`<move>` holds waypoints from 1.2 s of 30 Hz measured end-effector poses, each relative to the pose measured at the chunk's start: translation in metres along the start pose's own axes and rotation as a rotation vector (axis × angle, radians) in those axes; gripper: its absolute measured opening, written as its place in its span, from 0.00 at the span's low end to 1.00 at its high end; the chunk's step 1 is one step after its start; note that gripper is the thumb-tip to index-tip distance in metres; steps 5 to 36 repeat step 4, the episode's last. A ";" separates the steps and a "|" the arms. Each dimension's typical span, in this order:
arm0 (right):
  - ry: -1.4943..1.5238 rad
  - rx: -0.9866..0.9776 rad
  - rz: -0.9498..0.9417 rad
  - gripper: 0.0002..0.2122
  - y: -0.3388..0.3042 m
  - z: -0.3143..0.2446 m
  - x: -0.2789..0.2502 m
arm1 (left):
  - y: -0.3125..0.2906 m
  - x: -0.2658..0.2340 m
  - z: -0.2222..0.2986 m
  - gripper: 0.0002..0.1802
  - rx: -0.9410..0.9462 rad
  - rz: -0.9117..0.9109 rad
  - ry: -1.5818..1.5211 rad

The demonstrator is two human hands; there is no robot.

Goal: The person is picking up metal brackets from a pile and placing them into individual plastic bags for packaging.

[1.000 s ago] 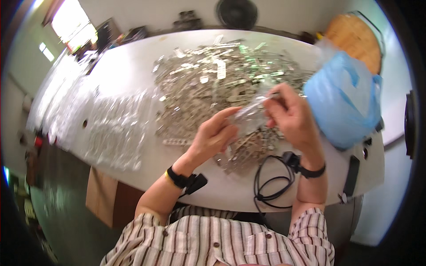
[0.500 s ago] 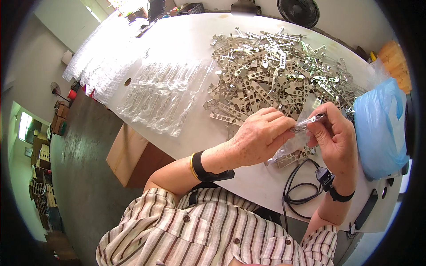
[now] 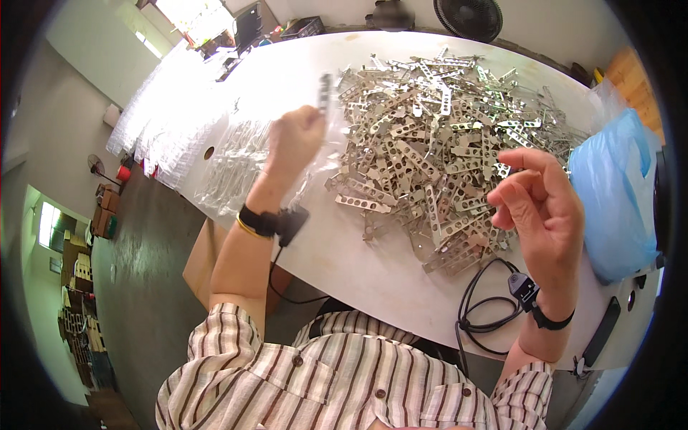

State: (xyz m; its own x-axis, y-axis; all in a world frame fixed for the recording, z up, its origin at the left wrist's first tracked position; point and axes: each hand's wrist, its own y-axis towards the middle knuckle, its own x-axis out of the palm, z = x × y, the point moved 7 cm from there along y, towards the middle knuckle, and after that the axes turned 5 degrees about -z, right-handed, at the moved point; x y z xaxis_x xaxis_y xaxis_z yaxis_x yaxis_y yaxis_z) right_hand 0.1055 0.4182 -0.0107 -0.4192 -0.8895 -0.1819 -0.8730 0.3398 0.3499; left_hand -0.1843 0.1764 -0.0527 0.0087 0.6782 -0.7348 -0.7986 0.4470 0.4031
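My left hand (image 3: 294, 143) is raised over the left-middle of the table, its fingers closed on a perforated metal strip (image 3: 325, 94) that sticks up past the fingertips, smeared by motion. Whether the strip is inside a clear bag I cannot tell. Below that hand lie flat clear plastic bags (image 3: 231, 154) with metal strips in them. My right hand (image 3: 541, 204) hovers at the right edge of the big heap of loose perforated metal strips (image 3: 423, 143). Its thumb and forefinger are apart, the other fingers curled, with nothing seen between them.
A blue plastic bag (image 3: 616, 201) stands at the table's right side. A coiled black cable (image 3: 466, 315) rests near the front edge. More shiny clear packages (image 3: 161, 118) cover the far left. Behind the table is a black fan (image 3: 469, 18); a cardboard box (image 3: 204, 261) sits below its left edge.
My left hand has swung left and away from my right hand, taking the metal strip with it. My right hand has let go and its fingers have opened.
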 end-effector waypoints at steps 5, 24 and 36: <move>0.003 -0.103 -0.039 0.13 -0.015 -0.025 -0.006 | 0.023 -0.006 -0.058 0.12 -0.132 -0.057 0.246; 0.003 -0.103 -0.039 0.13 -0.015 -0.025 -0.006 | 0.023 -0.006 -0.058 0.12 -0.132 -0.057 0.246; 0.003 -0.103 -0.039 0.13 -0.015 -0.025 -0.006 | 0.023 -0.006 -0.058 0.12 -0.132 -0.057 0.246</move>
